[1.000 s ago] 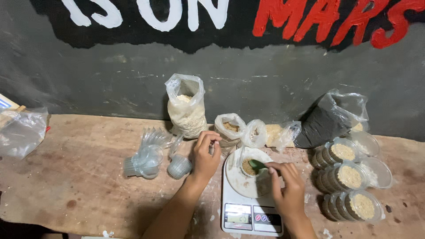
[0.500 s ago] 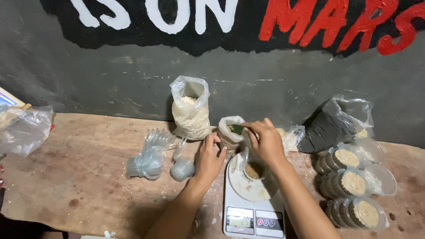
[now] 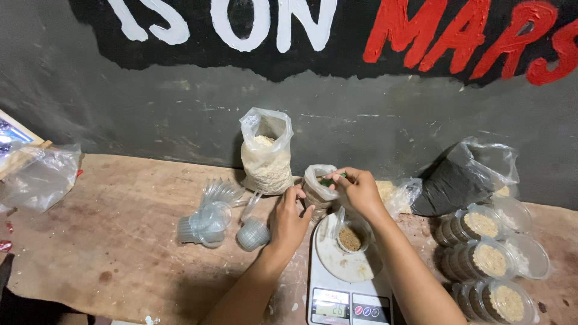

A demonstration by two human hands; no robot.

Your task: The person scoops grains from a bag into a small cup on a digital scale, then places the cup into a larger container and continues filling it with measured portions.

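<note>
A small green scoop (image 3: 330,179) is pinched by the right hand (image 3: 356,191) inside the small clear plastic bag (image 3: 317,186), steadied open by the left hand's (image 3: 290,218) curled fingers.

Pretty dim, warm indoor light overall. It seems to come from above and a bit in front, since the grey wall (image 3: 180,114) goes darker toward the left and the bottom left corner drops to near black. Soft shadows sit under the forearms and behind the tall bag of grain (image 3: 266,157) on the wooden table (image 3: 114,241). Small glare spots on the clear plastic cups (image 3: 208,216) and the empty bag (image 3: 39,177). Wide-angle bend at the edges; the table line curves. Focus is decent, slightly soft, and the scale display (image 3: 330,309) is hard to read.
</note>
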